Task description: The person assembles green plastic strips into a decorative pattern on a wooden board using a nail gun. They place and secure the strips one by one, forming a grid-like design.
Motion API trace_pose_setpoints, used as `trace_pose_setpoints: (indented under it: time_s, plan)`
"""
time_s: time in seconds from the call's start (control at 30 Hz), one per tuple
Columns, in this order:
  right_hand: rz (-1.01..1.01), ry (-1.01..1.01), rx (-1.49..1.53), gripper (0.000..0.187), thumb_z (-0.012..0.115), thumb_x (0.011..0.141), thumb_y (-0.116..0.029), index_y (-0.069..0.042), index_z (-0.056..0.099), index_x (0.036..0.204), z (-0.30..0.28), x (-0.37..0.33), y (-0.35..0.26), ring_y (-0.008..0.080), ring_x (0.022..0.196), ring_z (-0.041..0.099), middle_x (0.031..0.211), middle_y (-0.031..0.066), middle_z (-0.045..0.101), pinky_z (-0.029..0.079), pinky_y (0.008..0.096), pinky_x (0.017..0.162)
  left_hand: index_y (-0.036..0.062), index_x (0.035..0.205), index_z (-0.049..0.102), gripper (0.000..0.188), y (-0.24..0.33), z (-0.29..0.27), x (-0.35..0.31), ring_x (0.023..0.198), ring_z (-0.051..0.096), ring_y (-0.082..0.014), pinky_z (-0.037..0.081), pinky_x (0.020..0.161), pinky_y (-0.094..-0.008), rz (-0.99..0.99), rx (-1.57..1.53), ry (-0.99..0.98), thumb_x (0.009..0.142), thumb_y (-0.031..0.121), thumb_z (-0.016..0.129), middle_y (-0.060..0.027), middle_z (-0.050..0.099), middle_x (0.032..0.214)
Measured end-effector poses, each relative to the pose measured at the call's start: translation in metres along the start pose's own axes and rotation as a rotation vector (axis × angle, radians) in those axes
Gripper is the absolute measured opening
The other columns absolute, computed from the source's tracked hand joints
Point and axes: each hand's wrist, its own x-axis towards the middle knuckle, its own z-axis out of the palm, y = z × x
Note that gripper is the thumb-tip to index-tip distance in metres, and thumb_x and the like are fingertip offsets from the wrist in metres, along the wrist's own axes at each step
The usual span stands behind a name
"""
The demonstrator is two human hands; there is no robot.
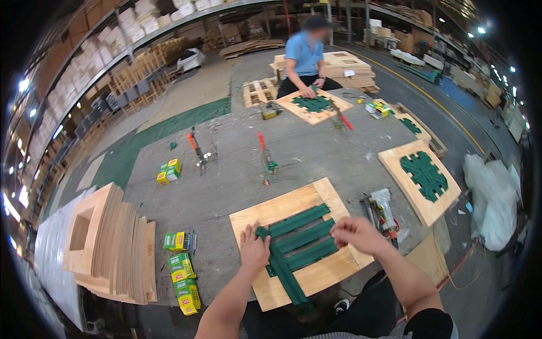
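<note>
A square wooden frame (254, 215) lies on the table in front of me. Several green webbing straps (305, 237) cross its opening side by side. Another green strap (287, 277) runs across their left ends and hangs over the near edge. My left hand (255, 248) rests on the frame's left side, its fingers closed on the folded top end of this crossing strap. Over the right ends of the straps, my right hand (359, 234) is raised with fingertips pinched together; whatever they hold is too small to tell.
Stacked wooden frames (107, 243) stand left, beside green-yellow boxes (182, 267). Red-handled tools (261, 142) and orange-handled pliers (195, 146) lie beyond. A webbed frame (389, 161) and a pneumatic-looking tool (385, 210) are right. Across the table, a person (305, 59) works on another frame.
</note>
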Motion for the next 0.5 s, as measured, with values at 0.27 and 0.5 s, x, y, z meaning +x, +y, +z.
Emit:
trace_pose_setpoints:
  time_s: [0.27,0.5]
  plan:
    - [-0.48,0.223,-0.507,0.031,0.063,0.102,-0.028,-0.002,0.07,0.118,0.016,0.254,-0.066,0.0261,0.087,0.071,0.091,0.0104,0.073,0.056,0.0362,0.082,0.0171,0.151,0.055,0.047,-0.005,-0.004,0.001,0.152,0.031,-0.0392,0.019,0.127,-0.054,0.006,-0.03,-0.004,0.108,0.036,0.047,-0.0119,0.041,0.162]
    - [-0.268,0.101,-0.778,0.064,0.046,0.109,-0.041,-0.01,0.03,0.162,0.066,0.416,-0.079,0.0363,0.145,0.045,0.159,0.0203,0.045,0.042,0.0472,0.114,0.0156,0.148,0.057,0.045,-0.006,-0.002,0.007,0.15,0.033,-0.0422,0.022,0.125,-0.0563,-0.002,-0.056,-0.01,0.106,0.031,0.051,-0.0138,0.043,0.16]
